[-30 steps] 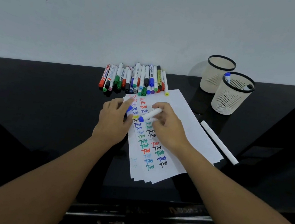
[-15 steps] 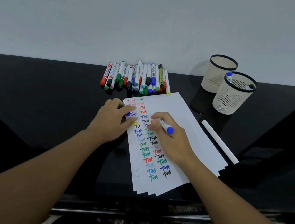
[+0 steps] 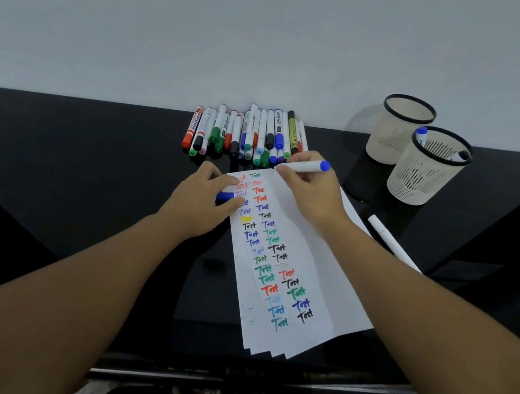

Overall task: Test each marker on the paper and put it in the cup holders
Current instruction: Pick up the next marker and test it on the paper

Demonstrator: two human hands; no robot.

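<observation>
Right hand grips blue marker, seemingly writing.

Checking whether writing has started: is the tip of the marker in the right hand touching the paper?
Cannot tell. In the head view the right hand hides the marker tip over the paper.

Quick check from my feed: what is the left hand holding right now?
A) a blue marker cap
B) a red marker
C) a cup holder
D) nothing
A: the left hand rests on the paper edge and pinches a blue cap, while the right hand holds the uncapped marker.
</observation>
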